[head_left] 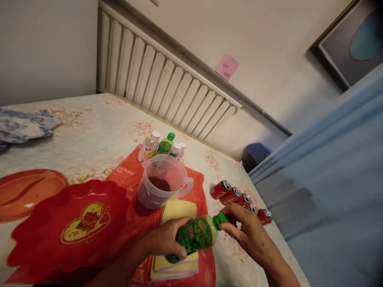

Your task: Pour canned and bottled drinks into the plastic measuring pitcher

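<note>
A green-labelled plastic bottle lies tilted across the view, its neck toward the right. My left hand is wrapped round its body. The thumb and fingers of my right hand close on the green bottle cap, which sits at the bottle's mouth. Below the bottle is a folded yellow cloth on a red plastic sheet. Just beyond, a clear measuring jug holds some dark brown liquid.
Several red drink cans stand in a row at right. Behind the jug are several bottles. A red scalloped tray and an orange dish lie at left. A radiator and blue curtain border the table.
</note>
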Tool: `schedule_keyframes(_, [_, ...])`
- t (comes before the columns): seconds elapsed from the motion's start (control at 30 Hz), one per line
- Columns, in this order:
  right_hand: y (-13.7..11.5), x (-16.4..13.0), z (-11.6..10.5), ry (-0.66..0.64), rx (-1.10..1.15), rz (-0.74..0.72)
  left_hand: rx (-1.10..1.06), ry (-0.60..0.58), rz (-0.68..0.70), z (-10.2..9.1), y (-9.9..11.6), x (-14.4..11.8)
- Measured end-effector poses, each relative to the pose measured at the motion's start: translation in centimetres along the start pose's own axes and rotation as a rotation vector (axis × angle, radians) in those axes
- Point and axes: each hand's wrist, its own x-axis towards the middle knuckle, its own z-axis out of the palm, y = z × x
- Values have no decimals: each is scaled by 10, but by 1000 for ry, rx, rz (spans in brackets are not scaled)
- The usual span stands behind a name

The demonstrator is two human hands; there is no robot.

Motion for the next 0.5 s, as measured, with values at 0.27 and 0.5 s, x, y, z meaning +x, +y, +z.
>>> schedule_keyframes(0.27, [16,-5,-5,-42,261,-18,6,8,-3,-2,-4,1])
schedule_keyframes(0.5, [15,0,3,-24,264,7,33,1,-21,-1,0,1])
